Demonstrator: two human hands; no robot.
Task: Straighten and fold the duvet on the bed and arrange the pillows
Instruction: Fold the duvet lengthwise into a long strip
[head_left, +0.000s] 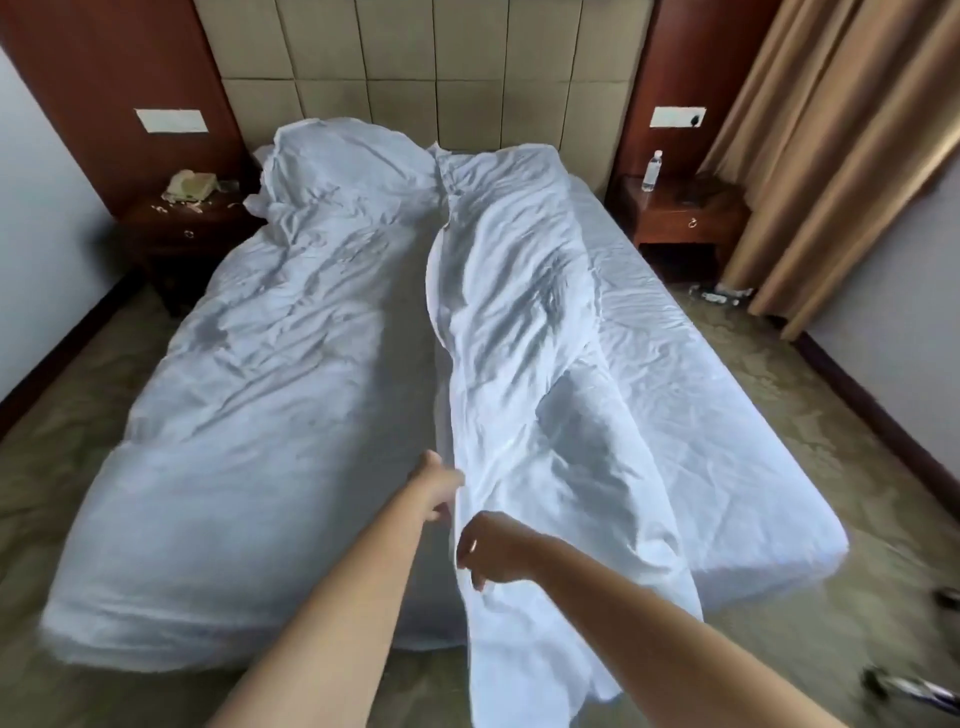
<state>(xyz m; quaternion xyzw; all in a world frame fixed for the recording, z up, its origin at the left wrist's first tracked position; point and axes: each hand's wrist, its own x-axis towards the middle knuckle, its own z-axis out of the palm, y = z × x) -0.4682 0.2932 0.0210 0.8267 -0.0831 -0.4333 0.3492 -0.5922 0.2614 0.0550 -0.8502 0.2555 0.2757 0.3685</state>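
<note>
A wrinkled white duvet (249, 374) covers the bed, with its right side folded over towards the middle into a long ridge (519, 322). The folded edge runs down the centre and hangs off the foot of the bed. My left hand (436, 491) reaches to that centre edge, fingers closed on the fabric. My right hand (491, 548) pinches the same edge a little nearer to me. The bare white mattress sheet (691, 374) shows on the right. A pillow corner (257, 202) seems to peek out at the head on the left.
A dark nightstand (187, 218) with a telephone stands left of the padded headboard (415, 78). Another nightstand (680, 213) with a water bottle (652, 171) stands on the right, beside tan curtains (831, 156). Patterned carpet surrounds the bed, with small objects on the floor at the right.
</note>
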